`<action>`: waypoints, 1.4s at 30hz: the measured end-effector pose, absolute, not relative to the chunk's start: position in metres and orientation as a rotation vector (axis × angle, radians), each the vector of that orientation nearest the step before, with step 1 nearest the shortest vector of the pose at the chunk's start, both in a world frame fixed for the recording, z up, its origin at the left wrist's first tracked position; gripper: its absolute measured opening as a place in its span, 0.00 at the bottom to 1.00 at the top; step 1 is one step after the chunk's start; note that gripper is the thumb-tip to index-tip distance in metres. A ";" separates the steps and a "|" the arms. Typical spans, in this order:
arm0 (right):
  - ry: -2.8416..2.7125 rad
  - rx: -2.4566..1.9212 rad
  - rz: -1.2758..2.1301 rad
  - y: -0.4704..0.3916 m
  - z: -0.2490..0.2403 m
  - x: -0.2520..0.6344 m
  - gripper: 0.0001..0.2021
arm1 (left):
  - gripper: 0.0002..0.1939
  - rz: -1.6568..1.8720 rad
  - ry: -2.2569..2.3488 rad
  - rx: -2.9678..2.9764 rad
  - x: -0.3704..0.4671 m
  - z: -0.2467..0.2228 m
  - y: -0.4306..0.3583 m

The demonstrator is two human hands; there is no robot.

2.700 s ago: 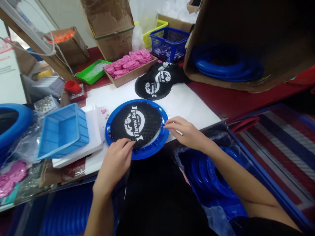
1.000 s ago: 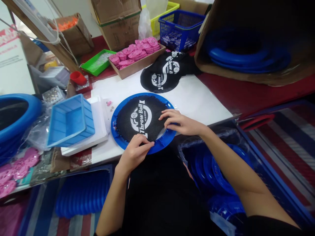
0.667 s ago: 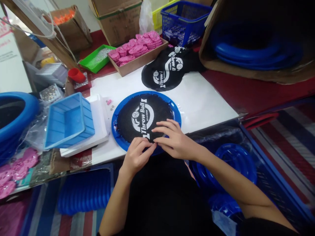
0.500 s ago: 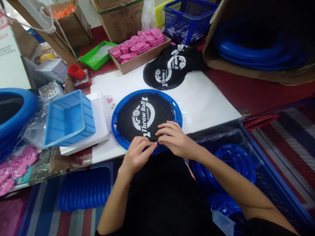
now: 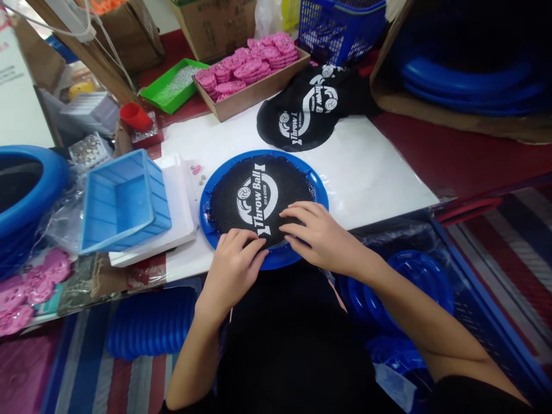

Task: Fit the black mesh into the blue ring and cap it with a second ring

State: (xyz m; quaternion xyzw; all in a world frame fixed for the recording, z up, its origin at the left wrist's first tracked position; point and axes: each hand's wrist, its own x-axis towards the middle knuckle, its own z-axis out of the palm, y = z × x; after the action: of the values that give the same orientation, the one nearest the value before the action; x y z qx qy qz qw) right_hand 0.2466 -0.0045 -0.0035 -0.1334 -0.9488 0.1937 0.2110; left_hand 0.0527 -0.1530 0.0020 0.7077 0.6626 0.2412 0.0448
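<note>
The left hand [image 5: 235,261] lay loosely curled, fingertips pressing the near edge of the round black mesh net printed "Throw Ball" [image 5: 262,198]. The right hand [image 5: 317,233] rested open and flat beside it on the same edge. The hands hid that edge. The net sat inside the round blue plastic frame [image 5: 321,192] on the white tabletop [image 5: 371,167].

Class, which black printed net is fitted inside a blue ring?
The near net, under both hands, sits inside the blue ring. The far nets lie loose on the white sheet.
</note>
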 end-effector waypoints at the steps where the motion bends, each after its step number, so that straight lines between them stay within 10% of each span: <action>1: -2.650 -0.373 0.555 -0.002 -0.001 0.246 0.11 | 0.07 0.695 2.015 2.166 0.053 0.004 -0.152; 24: -2.399 -0.770 0.695 0.058 0.004 0.237 0.09 | 0.08 0.030 2.089 2.139 0.068 0.023 -0.101; 42: -2.097 -1.195 0.851 0.087 -0.018 0.215 0.10 | 0.18 0.142 1.970 2.081 0.099 0.023 -0.012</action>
State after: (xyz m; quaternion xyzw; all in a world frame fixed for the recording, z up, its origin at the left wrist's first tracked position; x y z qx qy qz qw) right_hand 0.2148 0.0869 -0.0177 -0.4473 -0.7849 0.3187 0.2869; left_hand 0.0986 -0.0116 0.0231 0.7185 0.6804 0.0490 0.1358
